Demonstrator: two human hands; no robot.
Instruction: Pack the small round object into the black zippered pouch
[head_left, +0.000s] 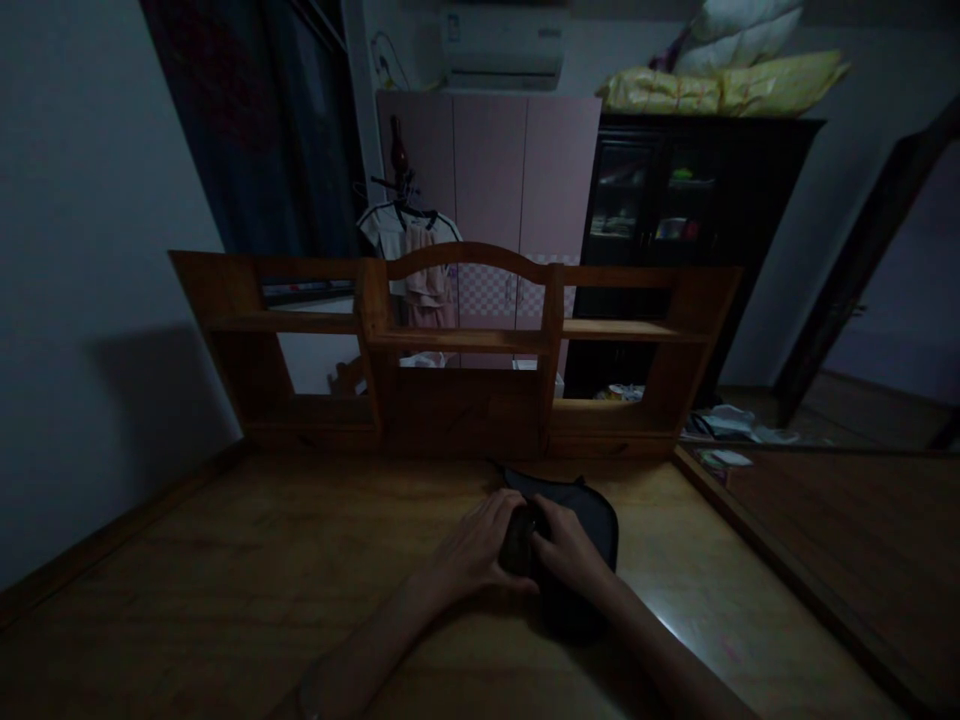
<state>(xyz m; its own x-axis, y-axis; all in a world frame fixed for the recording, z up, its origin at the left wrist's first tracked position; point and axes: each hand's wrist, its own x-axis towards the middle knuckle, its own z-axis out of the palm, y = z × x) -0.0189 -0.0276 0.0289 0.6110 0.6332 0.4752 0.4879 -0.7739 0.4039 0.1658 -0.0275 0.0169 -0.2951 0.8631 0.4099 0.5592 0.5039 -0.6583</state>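
Observation:
My left hand curls around a dark, rounded object, its thumb below and its fingers over the top. On the other side, my right hand is closed at the edge of the same object, with the fingertips partly hidden. Dim light keeps me from telling what kind of thing it is. Under and behind my right hand lies a black soft case with a raised rim, flat on the wooden table. Both wrists come in from the bottom of the view.
A wooden shelf unit with open compartments stands along the table's far edge. On the right runs a raised wooden edge. A white wall borders the left. Farther back are a pink wardrobe and a black cabinet.

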